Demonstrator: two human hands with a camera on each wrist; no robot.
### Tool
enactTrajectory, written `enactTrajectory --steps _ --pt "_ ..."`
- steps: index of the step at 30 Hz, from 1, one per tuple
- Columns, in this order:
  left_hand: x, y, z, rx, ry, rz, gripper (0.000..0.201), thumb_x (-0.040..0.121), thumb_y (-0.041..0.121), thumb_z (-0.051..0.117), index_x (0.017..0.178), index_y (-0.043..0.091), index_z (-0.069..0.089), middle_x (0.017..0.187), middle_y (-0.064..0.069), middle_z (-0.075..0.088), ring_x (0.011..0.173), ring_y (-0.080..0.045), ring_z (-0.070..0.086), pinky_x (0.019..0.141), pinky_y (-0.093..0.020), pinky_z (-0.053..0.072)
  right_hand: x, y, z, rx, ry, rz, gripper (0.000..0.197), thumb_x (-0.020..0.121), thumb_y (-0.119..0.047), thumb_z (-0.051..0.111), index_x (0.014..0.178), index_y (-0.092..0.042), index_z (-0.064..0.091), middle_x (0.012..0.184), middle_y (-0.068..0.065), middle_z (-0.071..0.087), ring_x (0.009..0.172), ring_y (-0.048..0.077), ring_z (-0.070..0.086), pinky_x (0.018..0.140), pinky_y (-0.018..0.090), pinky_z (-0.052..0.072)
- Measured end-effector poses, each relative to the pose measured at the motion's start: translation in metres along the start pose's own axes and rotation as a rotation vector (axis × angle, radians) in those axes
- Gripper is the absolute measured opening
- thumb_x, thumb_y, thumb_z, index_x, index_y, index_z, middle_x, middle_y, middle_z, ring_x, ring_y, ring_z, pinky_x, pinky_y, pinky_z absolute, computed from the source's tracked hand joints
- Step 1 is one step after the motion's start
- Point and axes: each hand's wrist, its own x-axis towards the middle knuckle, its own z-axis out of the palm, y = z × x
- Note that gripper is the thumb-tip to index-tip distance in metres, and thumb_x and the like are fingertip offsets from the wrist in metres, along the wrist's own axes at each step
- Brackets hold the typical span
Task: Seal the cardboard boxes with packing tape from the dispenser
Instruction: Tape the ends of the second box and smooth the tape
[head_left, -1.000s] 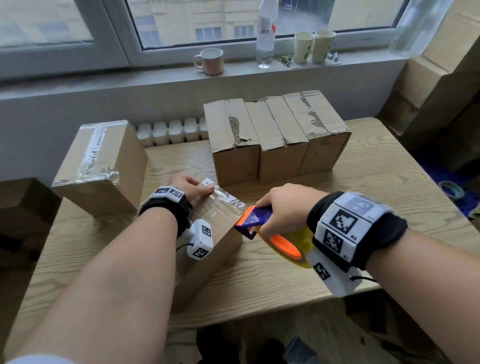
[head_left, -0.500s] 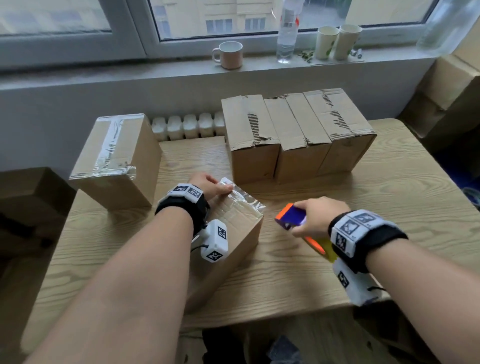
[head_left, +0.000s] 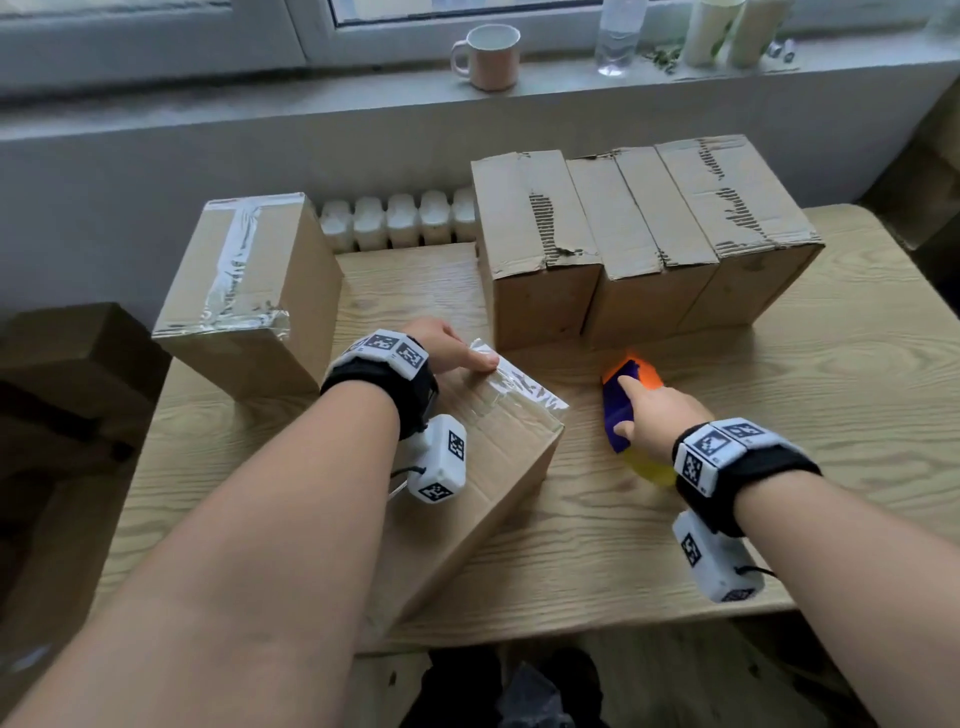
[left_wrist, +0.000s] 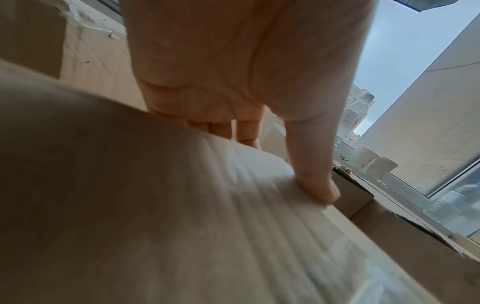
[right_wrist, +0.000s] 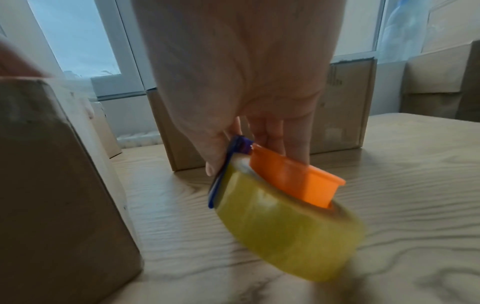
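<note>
A cardboard box (head_left: 498, 457) lies near the table's front, with clear tape (head_left: 514, 384) across its far end. My left hand (head_left: 449, 345) rests on that end. Its thumb (left_wrist: 320, 185) presses flat on the taped top edge, and its straight fingers (left_wrist: 221, 129) reach over the far edge. To the right of the box, my right hand (head_left: 657, 421) grips the tape dispenser (head_left: 623, 400) by its blue and orange frame. The dispenser's yellow tape roll (right_wrist: 288, 228) hangs low over the table top. No tape runs from the dispenser to the box.
Three untaped boxes (head_left: 639, 218) stand side by side at the back of the wooden table (head_left: 831, 395). A taped box (head_left: 244, 270) stands at the back left. A mug (head_left: 488, 57), a bottle and cups sit on the windowsill. More cartons are stacked at the right.
My right hand has carried the dispenser away from the box's end, further right and forward over the table. My left hand has stayed on the taped end.
</note>
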Motion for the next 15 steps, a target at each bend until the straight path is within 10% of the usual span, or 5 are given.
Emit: enactTrajectory --steps 10,15 --pt "0.0 -0.003 0.003 -0.048 -0.022 0.014 0.036 0.07 0.045 0.08 0.089 0.02 0.062 0.081 0.006 0.057 0.069 -0.009 0.049 0.055 -0.025 0.034 0.006 -0.02 0.022 0.046 -0.044 -0.068 0.062 0.085 -0.02 0.065 0.139 -0.011 0.036 0.12 0.016 0.062 0.107 0.033 0.06 0.089 0.039 0.05" --pt "-0.001 -0.006 0.004 -0.104 0.031 -0.008 0.034 0.076 0.04 0.077 0.091 0.016 0.058 0.08 0.003 0.053 0.068 -0.011 0.048 0.056 -0.026 0.035 -0.002 -0.017 0.005 0.126 0.044 -0.097 0.062 0.089 -0.02 0.055 0.147 -0.031 0.035 0.121 0.005 0.062 0.114 0.027 0.056 0.084 0.029 0.045"
